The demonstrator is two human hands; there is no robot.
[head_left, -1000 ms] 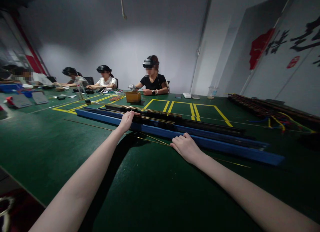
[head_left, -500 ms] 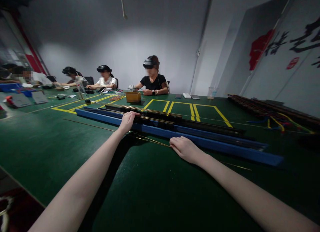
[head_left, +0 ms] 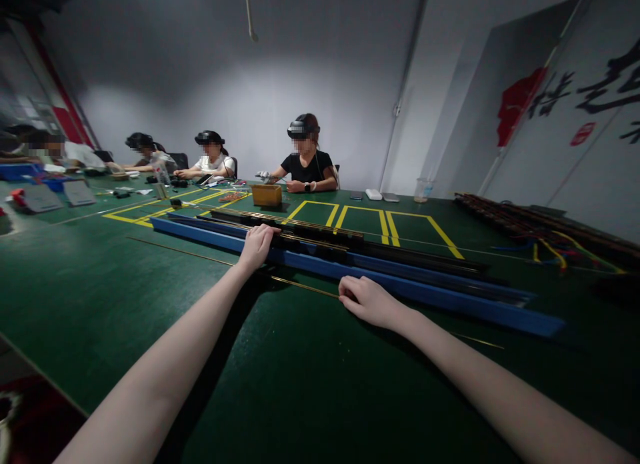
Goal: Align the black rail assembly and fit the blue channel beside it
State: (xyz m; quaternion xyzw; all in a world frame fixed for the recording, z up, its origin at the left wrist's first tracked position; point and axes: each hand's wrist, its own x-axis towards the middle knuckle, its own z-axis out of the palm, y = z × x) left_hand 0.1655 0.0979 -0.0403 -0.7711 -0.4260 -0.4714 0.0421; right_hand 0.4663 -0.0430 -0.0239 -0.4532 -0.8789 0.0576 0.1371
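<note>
A long blue tray (head_left: 410, 281) lies across the green table, with black strips and thin golden rods (head_left: 313, 243) in it. My left hand (head_left: 257, 246) reaches over the tray's near wall, fingers curled against the rods, the index finger pointing right. What it grips, if anything, is hidden. Nearer to me, a single long golden rod (head_left: 303, 286) runs along the tray's front side, passing beneath my left wrist. My right hand (head_left: 369, 301) is closed, its thumb and fingers pinching that rod. The rod shows again beyond my right forearm.
Across the green table (head_left: 125, 297) sits a co-worker in a black shirt, behind a yellow box (head_left: 267, 195). Yellow tape marks (head_left: 390, 227) lie beyond the tray. Dark bundles with coloured wires (head_left: 550, 234) are at the right, near a plastic cup (head_left: 424, 189).
Golden lengths that were spread apart between my hands now show as one line. My right fingers have shifted slightly; my left hand stays nearly in place.
</note>
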